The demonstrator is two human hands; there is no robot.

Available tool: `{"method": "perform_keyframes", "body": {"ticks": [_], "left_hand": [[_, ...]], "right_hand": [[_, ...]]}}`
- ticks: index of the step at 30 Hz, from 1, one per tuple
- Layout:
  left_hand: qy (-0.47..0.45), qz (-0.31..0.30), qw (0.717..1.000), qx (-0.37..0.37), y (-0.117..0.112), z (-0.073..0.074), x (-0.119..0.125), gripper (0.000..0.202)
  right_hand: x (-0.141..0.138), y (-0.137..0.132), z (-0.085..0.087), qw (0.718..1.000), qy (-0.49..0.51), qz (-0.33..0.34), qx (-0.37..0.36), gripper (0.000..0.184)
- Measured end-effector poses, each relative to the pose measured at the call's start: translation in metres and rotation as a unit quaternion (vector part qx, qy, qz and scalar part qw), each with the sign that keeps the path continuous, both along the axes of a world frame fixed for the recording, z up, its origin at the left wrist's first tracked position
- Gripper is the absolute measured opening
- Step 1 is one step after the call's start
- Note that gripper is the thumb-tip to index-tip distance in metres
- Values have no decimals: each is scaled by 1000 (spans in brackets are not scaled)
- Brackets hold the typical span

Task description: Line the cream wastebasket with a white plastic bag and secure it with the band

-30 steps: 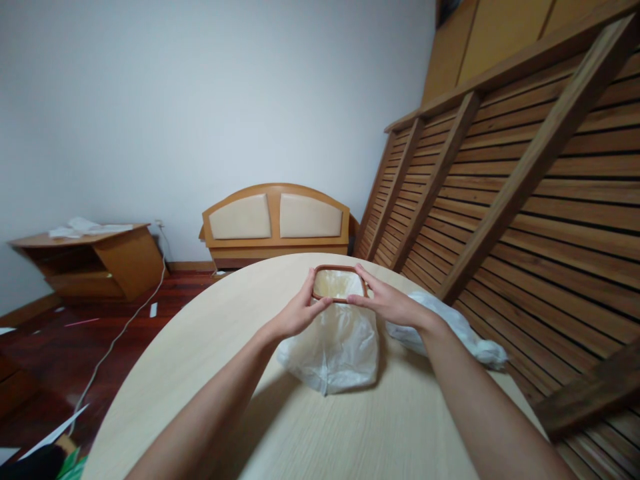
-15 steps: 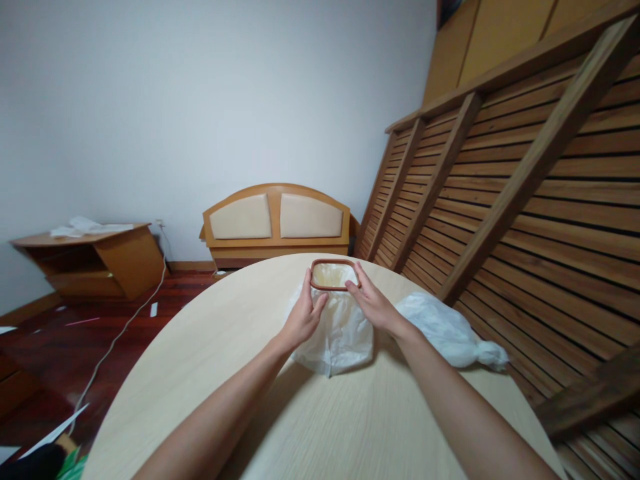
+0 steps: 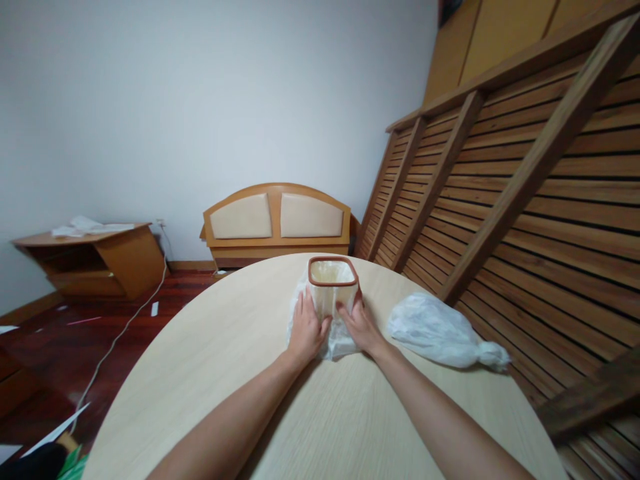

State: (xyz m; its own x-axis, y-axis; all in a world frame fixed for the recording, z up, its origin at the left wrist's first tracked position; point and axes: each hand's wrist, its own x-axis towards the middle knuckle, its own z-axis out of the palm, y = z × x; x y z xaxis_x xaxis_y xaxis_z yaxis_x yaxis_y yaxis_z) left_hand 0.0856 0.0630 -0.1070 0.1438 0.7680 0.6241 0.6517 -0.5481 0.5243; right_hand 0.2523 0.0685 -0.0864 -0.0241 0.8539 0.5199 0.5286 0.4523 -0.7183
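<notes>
Bin (image 3: 331, 295) near the tabletop's (image 3: 210, 353) far edge: lower walls partly hidden behind left hand (image 3: 306, 328), right hand (image 3: 360, 325) and crinkled plastic (image 3: 340, 347), base out of sight. Tied bag (image 3: 435, 330) by the tabletop's right edge: contents unclear. Tabletop's near edge and both forearms (image 3: 240, 421) run off the bottom. Floor scraps (image 3: 155, 309) too small to identify.

Near the tabletop's (image 3: 200, 373) far edge, a bin (image 3: 333, 285) sits between the fingers of the left hand (image 3: 306, 330) and right hand (image 3: 361, 325), a liner (image 3: 336, 348) around it. Toward the right edge lies a bag (image 3: 440, 330). Behind: a headboard (image 3: 275, 217); left, a cabinet (image 3: 125, 260); right, slats (image 3: 500, 200).
</notes>
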Motion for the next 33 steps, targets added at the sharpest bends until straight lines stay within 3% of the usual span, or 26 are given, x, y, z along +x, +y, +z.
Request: {"method": "perform_keyframes", "body": {"ticks": [5, 11, 17, 21, 24, 28, 33], "left_hand": [[74, 39, 994, -72, -5, 1, -4, 86], [63, 0, 988, -139, -11, 9, -6, 88], [18, 21, 992, -126, -9, 9, -7, 91], [23, 92, 994, -52, -12, 10, -5, 94], [24, 140, 988, -56, -15, 8, -3, 86], [38, 92, 990, -102, -16, 4, -3, 81], [24, -1, 991, -132, -12, 4, -5, 83]], "right_hand": [[4, -4, -13, 992, -123, -10, -38, 76], [5, -7, -17, 982, -171, -14, -74, 71], [0, -8, -19, 982, -170, -32, -71, 75], [-3, -14, -8, 983, -154, -90, -50, 97], [-5, -21, 4, 981, -129, -141, -26, 104], [-17, -31, 11, 980, -105, -152, -79, 99], [-32, -33, 6, 960, -149, -162, -175, 91]]}}
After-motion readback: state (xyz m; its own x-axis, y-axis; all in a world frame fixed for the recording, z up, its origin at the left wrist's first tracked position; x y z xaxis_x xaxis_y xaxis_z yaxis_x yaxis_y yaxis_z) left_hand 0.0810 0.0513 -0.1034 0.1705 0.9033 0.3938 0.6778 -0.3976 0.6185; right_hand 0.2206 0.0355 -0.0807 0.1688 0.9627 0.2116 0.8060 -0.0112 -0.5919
